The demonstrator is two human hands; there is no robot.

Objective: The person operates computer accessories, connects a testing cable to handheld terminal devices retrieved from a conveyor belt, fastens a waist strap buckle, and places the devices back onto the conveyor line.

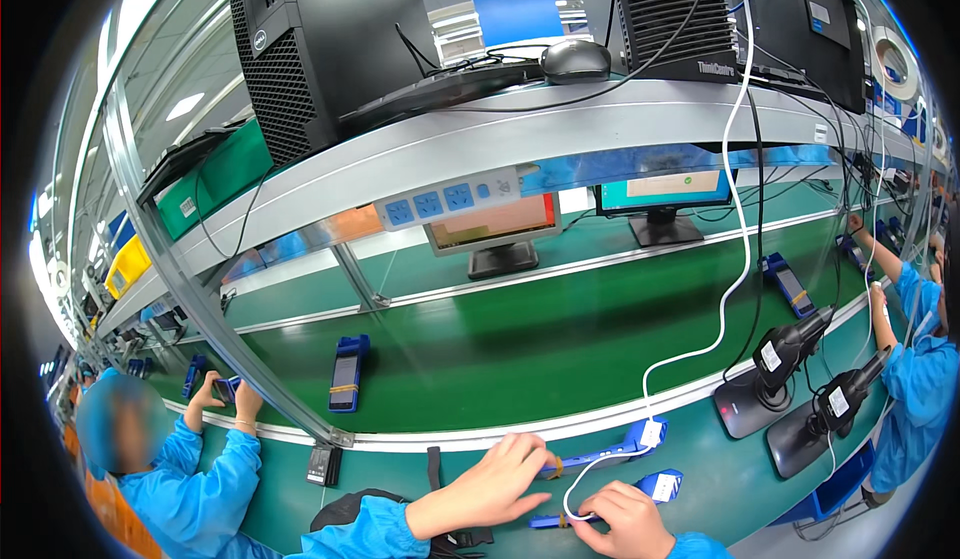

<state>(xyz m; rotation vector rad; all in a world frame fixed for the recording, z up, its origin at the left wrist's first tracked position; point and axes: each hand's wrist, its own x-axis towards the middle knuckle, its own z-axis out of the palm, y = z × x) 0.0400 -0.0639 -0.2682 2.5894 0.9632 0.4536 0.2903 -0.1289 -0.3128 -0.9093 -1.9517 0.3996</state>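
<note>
My left hand (pixel 490 487) reaches over the green worktop, its thumb apart from its bent fingers. Its fingertips are at the near end of a blue handheld terminal (pixel 605 455), which has a tan band around it. My right hand (pixel 632 525) is closed, thumb and fingers at the looped white cable (pixel 597 467). Part of a second blue handheld terminal (pixel 660 485) shows beyond this hand; the rest is hidden beneath it. The cable passes over the first terminal's far end, by a white label, and hangs from above.
Two black scanners on stands (pixel 770 379) are at the right. A handheld terminal (pixel 345 374) lies on the green belt (pixel 520 359). A black strap (pixel 434 467) and battery-like block (pixel 323 465) are left. Metal shelf (pixel 560 109) overhead holds computers. Co-workers (pixel 190 489) work on both sides.
</note>
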